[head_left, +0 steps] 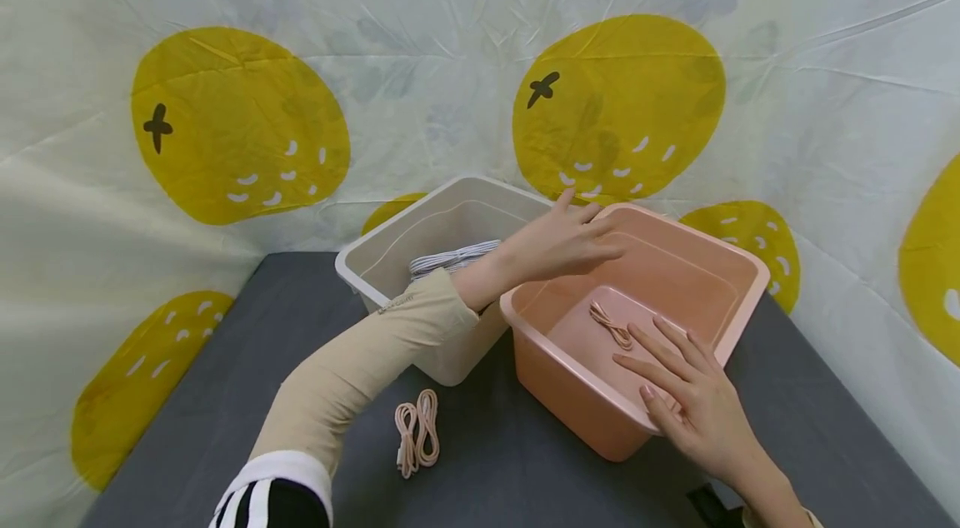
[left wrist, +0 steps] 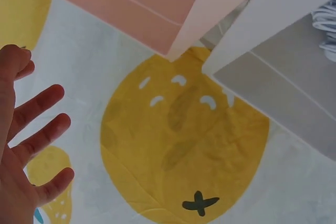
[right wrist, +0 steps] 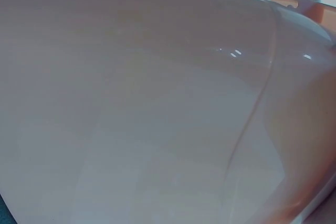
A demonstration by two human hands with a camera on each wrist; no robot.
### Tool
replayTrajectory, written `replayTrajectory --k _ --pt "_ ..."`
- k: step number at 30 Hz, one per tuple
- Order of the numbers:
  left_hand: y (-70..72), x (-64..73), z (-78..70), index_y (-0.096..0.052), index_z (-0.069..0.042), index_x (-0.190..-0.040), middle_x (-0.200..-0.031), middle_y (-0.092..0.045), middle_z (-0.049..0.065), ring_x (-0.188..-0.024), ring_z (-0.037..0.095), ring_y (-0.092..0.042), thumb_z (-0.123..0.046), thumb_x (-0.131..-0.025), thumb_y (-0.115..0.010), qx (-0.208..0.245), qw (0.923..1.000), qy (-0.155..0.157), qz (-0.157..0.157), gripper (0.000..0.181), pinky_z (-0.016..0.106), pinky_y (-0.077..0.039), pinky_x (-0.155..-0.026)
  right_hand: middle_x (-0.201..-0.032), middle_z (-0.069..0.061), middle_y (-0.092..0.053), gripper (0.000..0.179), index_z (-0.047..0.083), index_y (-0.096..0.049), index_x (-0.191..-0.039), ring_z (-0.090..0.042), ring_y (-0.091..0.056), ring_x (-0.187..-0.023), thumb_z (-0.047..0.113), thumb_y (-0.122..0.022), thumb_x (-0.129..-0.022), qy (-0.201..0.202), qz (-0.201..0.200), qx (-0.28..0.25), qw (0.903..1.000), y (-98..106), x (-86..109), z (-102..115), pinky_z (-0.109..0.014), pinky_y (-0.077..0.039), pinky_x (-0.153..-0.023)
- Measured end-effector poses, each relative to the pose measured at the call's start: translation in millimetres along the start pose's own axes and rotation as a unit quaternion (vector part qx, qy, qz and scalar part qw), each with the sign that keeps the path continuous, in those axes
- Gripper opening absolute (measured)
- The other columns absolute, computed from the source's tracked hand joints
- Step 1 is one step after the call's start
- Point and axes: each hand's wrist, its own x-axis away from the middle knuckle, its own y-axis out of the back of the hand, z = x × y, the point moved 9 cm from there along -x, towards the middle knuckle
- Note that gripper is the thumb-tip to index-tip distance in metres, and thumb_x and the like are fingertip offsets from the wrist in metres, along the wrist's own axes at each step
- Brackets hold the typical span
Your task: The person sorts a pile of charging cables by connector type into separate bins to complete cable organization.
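Note:
My left hand (head_left: 558, 241) reaches over the place where the two bins meet, fingers spread and holding nothing; the left wrist view also shows its fingers (left wrist: 44, 135) apart. The right hand (head_left: 693, 399) lies over the near right rim of the pink bin (head_left: 555, 366), with fairly straight fingers extending inside. Whether its palm presses the rim cannot be seen. A small pink cable bundle (head_left: 611, 326) rests on that bin's floor, just beyond the right fingertips. White cables (head_left: 442, 260) lie in the cream bin (head_left: 397, 257), partly hidden by the left arm.
Another coiled pink cable (head_left: 417, 432) lies on the dark grey table (head_left: 337, 395), in front of the cream bin. A white curtain (head_left: 450, 95) with yellow fruit shapes hangs behind the bins and along both sides. Near the right wrist, a black strap (head_left: 712, 505) shows.

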Motion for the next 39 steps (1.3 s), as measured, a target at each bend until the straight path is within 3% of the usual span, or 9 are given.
replayTrajectory --k 6,12,18,22,28,33,39 --pt "11.1 26.2 -4.1 -0.05 -0.03 -0.115 -0.127 -0.05 0.001 -0.11 0.019 -0.048 -0.035 -0.09 -0.045 -0.015 0.9999 -0.005 0.001 0.026 0.047 -0.037 -0.094 -0.134 -0.005 -0.047 0.032 0.019 -0.062 -0.114 -0.02 -0.026 -0.135 0.019 -0.054 -0.083 0.0 0.0 0.001 1.0 -1.7 0.8 0.6 -0.034 -0.005 -0.112" --pt "22.9 48.0 -4.4 -0.051 -0.031 -0.111 -0.108 -0.058 -0.003 -0.104 0.019 -0.049 -0.033 -0.092 -0.042 -0.017 0.9998 -0.005 -0.012 0.022 0.048 -0.035 -0.094 -0.135 -0.004 -0.046 0.035 0.02 -0.061 -0.114 -0.019 -0.025 -0.135 0.015 -0.056 -0.08 -0.02 0.015 0.006 0.9997 -2.4 0.6 -3.5 -0.037 -0.006 -0.112" --pt "34.1 69.6 -2.3 -0.053 -0.029 -0.108 -0.097 -0.059 -0.003 -0.095 0.018 -0.05 -0.027 -0.092 -0.044 -0.003 0.9989 0.001 -0.048 0.019 0.047 -0.035 -0.091 -0.134 -0.005 -0.047 0.035 0.02 -0.062 -0.114 -0.02 -0.025 -0.135 0.015 -0.057 -0.08 -0.012 0.013 0.004 0.9998 -2.8 -1.5 -3.3 -0.036 -0.005 -0.112" --pt "35.6 85.1 -3.0 -0.053 -0.028 -0.112 -0.097 -0.059 -0.003 -0.093 0.018 -0.049 -0.027 -0.091 -0.048 0.006 0.9988 0.006 -0.048 0.022 0.046 -0.035 -0.089 -0.133 -0.006 -0.048 0.033 0.019 -0.062 -0.113 -0.021 -0.026 -0.134 0.017 -0.055 -0.081 -0.003 0.005 0.002 1.0 -2.3 -2.4 -1.9 -0.035 -0.005 -0.112" --pt "35.5 110.9 -5.7 -0.053 -0.025 -0.106 -0.091 -0.057 -0.003 -0.091 0.018 -0.049 -0.03 -0.085 -0.058 0.021 0.9981 0.02 -0.054 0.022 0.047 -0.036 -0.087 -0.135 -0.002 -0.046 0.031 0.018 -0.062 -0.113 -0.021 -0.027 -0.134 0.018 -0.054 -0.082 0.008 -0.008 0.0 0.9999 -0.4 -2.2 0.2 -0.035 -0.006 -0.112" --pt "35.3 134.8 -9.7 -0.053 -0.025 -0.107 -0.088 -0.056 -0.004 -0.088 0.018 -0.049 -0.033 -0.083 -0.059 0.021 0.9967 0.035 -0.07 0.026 0.047 -0.038 -0.085 -0.137 0.002 -0.043 0.034 0.019 -0.062 -0.114 -0.019 -0.025 -0.135 0.017 -0.055 -0.081 -0.007 0.007 0.005 0.9999 -1.3 -1.6 -2.2 -0.033 -0.004 -0.113" --pt "38.4 163.1 -12.6 -0.055 -0.025 -0.099 -0.086 -0.057 -0.005 -0.086 0.018 -0.051 -0.032 -0.081 -0.06 0.029 0.9929 0.063 -0.097 0.019 0.046 -0.039 -0.081 -0.136 0.0 -0.044 0.037 0.021 -0.061 -0.114 -0.015 -0.022 -0.136 0.016 -0.057 -0.079 -0.022 0.022 0.007 0.9995 -2.7 -1.1 -3.8 -0.032 -0.003 -0.112"
